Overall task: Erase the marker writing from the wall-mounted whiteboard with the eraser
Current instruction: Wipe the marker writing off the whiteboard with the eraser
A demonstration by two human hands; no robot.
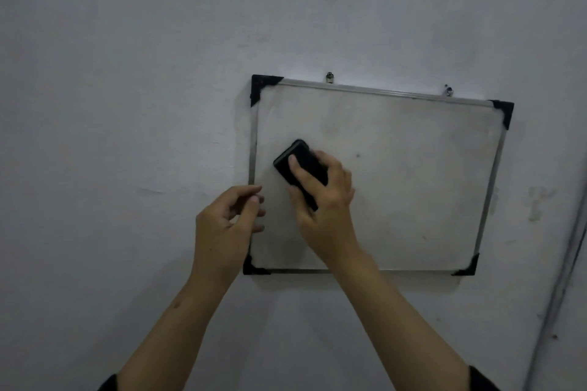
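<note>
A small whiteboard (397,168) with a metal frame and black plastic corners hangs on a grey wall. Its surface looks smudged grey, with a small dark spot near the middle; no clear writing shows. My right hand (324,203) grips a black eraser (295,162) and presses it flat against the board's left part. My left hand (227,222) rests at the board's left edge, fingers curled over the frame.
Two metal hooks (330,77) hold the board's top edge to the wall. A dark cable or pipe (559,289) runs down the wall at the far right. Bare grey wall surrounds the board.
</note>
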